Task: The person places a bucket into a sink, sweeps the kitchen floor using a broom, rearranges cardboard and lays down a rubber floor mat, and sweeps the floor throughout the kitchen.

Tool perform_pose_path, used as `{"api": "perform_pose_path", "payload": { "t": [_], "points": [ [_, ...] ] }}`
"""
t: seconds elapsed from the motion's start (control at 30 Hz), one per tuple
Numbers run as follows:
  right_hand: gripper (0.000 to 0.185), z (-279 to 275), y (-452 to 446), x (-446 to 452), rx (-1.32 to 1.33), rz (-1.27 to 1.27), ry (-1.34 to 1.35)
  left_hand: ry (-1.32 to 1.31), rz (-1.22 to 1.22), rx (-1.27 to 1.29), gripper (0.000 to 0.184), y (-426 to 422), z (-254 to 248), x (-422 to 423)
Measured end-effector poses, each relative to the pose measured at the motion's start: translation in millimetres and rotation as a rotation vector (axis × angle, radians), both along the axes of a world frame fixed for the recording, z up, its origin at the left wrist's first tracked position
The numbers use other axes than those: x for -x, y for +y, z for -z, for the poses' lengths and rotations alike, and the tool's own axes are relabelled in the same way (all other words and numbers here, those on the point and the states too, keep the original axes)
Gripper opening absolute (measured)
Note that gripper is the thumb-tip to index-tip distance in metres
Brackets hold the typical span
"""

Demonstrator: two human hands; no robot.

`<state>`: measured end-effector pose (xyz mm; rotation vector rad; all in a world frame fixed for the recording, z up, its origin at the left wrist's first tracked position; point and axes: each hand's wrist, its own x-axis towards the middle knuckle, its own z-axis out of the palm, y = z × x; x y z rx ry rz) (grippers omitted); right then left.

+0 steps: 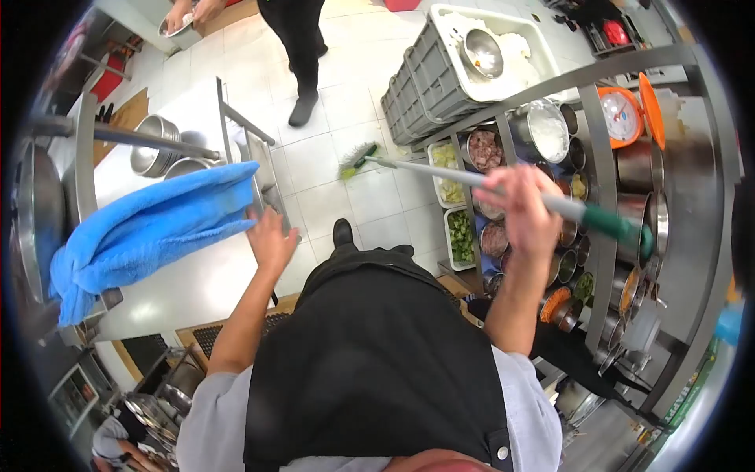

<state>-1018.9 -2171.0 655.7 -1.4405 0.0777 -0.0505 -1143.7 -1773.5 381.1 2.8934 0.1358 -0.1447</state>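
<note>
My right hand is closed around the grey pole of a broom. The pole slants from a dark green grip at the right down to a brush head with green bristles, at the white tiled floor. My left hand has its fingers spread and holds nothing that I can see. It is beside the edge of a steel table, close to the end of a blue towel hanging over a rail. Whether its fingertips touch the towel or the table edge, I cannot tell.
Steel shelves with several food pots and trays line the right side. Grey crates carry a white tub ahead. Another person's dark-clad legs stand on the floor. Steel bowls are stacked at left. An orange scale stands right.
</note>
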Motion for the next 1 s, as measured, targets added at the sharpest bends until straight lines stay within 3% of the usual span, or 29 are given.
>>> {"api": "perform_pose_path", "payload": {
  "t": [0.03,0.1,0.23,0.3,0.33,0.4,0.43,0.5,0.53,0.6,0.77,0.87,0.93,1.0],
  "points": [
    [0.039,-13,-6,16,0.023,-0.022,-0.024,0.005,-0.002,0.039,0.051,-23,-6,-8],
    [0.039,-34,-12,45,0.069,-0.056,-0.071,0.069,0.097,0.448,0.054,-75,15,-22],
    [0.040,-53,-4,79,0.218,-0.121,-0.164,0.039,0.497,0.887,0.083,-209,-21,-59],
    [0.041,-55,8,81,0.294,-0.207,-0.208,-0.066,0.599,0.987,0.064,-264,-35,-69],
    [0.042,-53,12,78,0.348,-0.306,-0.244,-0.070,0.601,0.996,0.064,-287,-29,-79],
    [0.038,-43,18,74,0.383,-0.375,-0.198,0.076,0.864,0.979,0.038,-322,8,-107],
    [0.039,-27,12,69,0.475,-0.392,-0.196,0.076,0.867,0.981,0.038,-325,17,-113],
    [0.031,19,5,58,0.611,-0.426,-0.148,0.260,0.768,0.808,0.016,-326,34,-127],
    [0.024,47,4,55,0.651,-0.436,-0.101,0.259,0.769,0.805,0.016,-324,56,-131],
    [0.029,87,17,47,0.597,-0.373,-0.197,0.128,0.620,0.872,0.018,-307,103,-142],
    [0.042,98,40,33,0.255,-0.296,-0.281,0.143,0.529,0.671,0.015,-234,89,-181],
    [0.045,106,47,25,0.195,-0.220,-0.240,0.163,0.427,0.558,0.011,-204,87,-205],
    [0.044,104,50,30,0.108,-0.212,-0.187,0.116,0.346,0.588,0.009,-199,85,-208],
    [0.036,74,51,46,-0.086,-0.030,-0.179,-0.018,0.456,0.608,0.008,-204,60,-196]
  ]
}}
